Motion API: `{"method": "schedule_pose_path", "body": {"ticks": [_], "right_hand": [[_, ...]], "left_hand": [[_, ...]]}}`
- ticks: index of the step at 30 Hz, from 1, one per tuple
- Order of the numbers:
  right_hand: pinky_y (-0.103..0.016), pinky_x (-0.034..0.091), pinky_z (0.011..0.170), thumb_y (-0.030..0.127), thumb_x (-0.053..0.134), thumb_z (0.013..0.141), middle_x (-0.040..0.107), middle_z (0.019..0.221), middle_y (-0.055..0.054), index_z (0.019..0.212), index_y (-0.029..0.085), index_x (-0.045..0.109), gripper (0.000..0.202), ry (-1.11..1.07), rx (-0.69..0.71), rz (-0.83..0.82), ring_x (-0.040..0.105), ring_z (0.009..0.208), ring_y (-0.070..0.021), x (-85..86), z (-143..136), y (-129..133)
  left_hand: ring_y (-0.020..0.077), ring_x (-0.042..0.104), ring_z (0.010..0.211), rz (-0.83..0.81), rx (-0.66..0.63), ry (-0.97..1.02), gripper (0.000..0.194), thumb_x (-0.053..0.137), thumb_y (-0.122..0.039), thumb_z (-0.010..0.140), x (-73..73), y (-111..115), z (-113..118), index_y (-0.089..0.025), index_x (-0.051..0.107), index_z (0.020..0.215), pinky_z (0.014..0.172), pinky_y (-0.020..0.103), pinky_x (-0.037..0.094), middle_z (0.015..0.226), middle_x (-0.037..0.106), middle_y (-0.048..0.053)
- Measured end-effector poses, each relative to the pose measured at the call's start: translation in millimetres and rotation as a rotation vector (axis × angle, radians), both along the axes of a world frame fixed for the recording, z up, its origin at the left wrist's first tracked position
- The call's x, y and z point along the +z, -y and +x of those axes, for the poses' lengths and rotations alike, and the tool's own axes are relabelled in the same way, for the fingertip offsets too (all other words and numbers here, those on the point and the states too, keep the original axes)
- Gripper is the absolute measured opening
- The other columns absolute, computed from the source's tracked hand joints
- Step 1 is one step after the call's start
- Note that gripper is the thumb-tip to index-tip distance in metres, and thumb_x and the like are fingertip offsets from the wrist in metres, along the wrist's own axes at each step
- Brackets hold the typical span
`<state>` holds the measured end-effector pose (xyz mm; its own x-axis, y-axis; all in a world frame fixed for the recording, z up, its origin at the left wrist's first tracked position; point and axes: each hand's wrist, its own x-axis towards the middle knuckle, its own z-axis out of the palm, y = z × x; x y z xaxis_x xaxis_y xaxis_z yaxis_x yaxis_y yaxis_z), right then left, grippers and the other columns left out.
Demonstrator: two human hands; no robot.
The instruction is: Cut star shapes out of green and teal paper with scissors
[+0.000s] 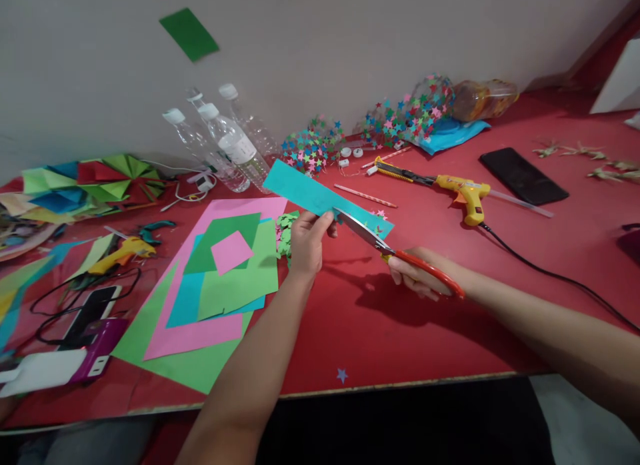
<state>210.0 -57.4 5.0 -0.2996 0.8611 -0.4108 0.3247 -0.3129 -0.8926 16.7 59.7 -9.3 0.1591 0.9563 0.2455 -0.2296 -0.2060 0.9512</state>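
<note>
My left hand (311,242) pinches the lower edge of a long turquoise paper strip (305,188), held above the red table. Orange-red-handled scissors (430,273) are gripped in my right hand (417,272). Their blades lie against the strip's lower edge, with the tips close to my left fingertips. Behind my left hand is a small pile of green cut-outs (284,237). Colored sheets, with a pink square (231,252) on top, lie to the left of my left forearm.
Plastic bottles (237,145) and star-covered balls (313,145) stand by the wall. A yellow glue gun (463,190) with a trailing cord, a black phone (523,175) and a striped stick (365,196) lie beyond my hands. Another glue gun (123,252) is at left.
</note>
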Motion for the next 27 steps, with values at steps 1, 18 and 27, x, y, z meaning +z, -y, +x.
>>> {"method": "schedule_pose_path", "body": {"ticks": [1,18,27], "right_hand": [[-0.02,0.036,0.036,0.065,0.046,0.085,0.04,0.037,0.009,0.067,0.018,0.048,0.05,-0.011,0.002,0.008,0.039,0.027,-0.0065,-0.1,0,1],[-0.019,0.036,0.036,0.07,0.04,0.085,0.044,0.044,0.006,0.071,0.017,0.053,0.057,-0.048,-0.033,0.051,0.041,0.033,-0.0065,2.7,-10,10],[-0.019,0.033,0.033,0.07,0.045,0.083,0.042,0.045,0.007,0.068,0.018,0.048,0.054,-0.006,-0.096,-0.034,0.04,0.033,-0.0065,3.6,-12,7]], "left_hand": [[0.0067,0.05,0.047,-0.005,0.012,0.004,0.018,0.067,-0.028,0.074,0.4,2,1,-0.017,0.062,0.06,0.048,0.02,0.042,0.053,0.058,-0.003],[0.0063,0.05,0.049,-0.126,0.034,0.077,0.021,0.069,-0.031,0.073,1.4,21,16,-0.017,0.062,0.059,0.053,0.021,0.042,0.055,0.058,-0.003],[0.0066,0.05,0.05,-0.142,0.035,0.046,0.02,0.068,-0.032,0.072,0.2,19,15,-0.017,0.062,0.059,0.052,0.021,0.043,0.056,0.059,-0.002]]}}
